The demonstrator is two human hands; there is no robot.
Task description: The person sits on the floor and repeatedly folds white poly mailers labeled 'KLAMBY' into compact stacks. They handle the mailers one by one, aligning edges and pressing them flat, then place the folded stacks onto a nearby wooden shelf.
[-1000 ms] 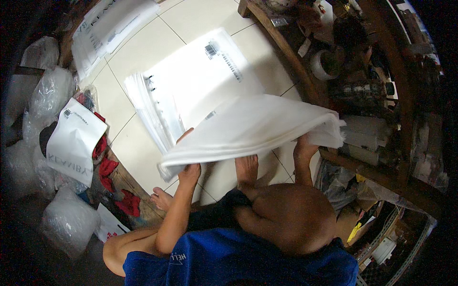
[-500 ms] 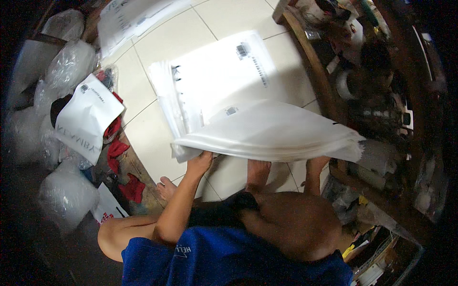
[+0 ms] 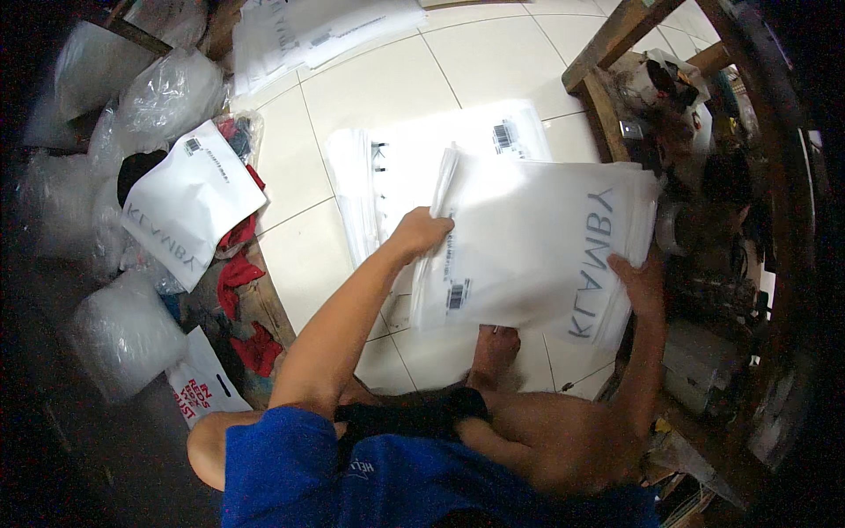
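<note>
pale floor tiles [image 3: 493, 70] fill the middle of the view, with a wooden frame [image 3: 616, 35] crowded with clutter on the right and clear plastic bags [image 3: 167, 88] heaped along the left. since a second ago the sheaf of white mailer bags [image 3: 537, 246] has swung from a drooping, edge-on fold into a flat spread facing the camera — by my reading it has been turned over or squared up, so the handling of this bundle is well along rather than just begun.

left hand [image 3: 422, 233] is clenched on the sheaf's left edge, fingers curled over it. right hand [image 3: 641, 283] grasps the lower right edge, thumb on top. the sheaf hangs above the floor, over the person's bare foot [image 3: 493, 348], and partly covers a second stack of white bags [image 3: 396, 167] lying flat on the tiles.

the sheaf looks thin, glossy and floppy — many layers, edges fanned at the left, large grey lettering showing through in reverse, a small barcode label near the lower left corner. another white bag [image 3: 189, 202] rests on the heap at left beside red cloth [image 3: 238, 273].
</note>
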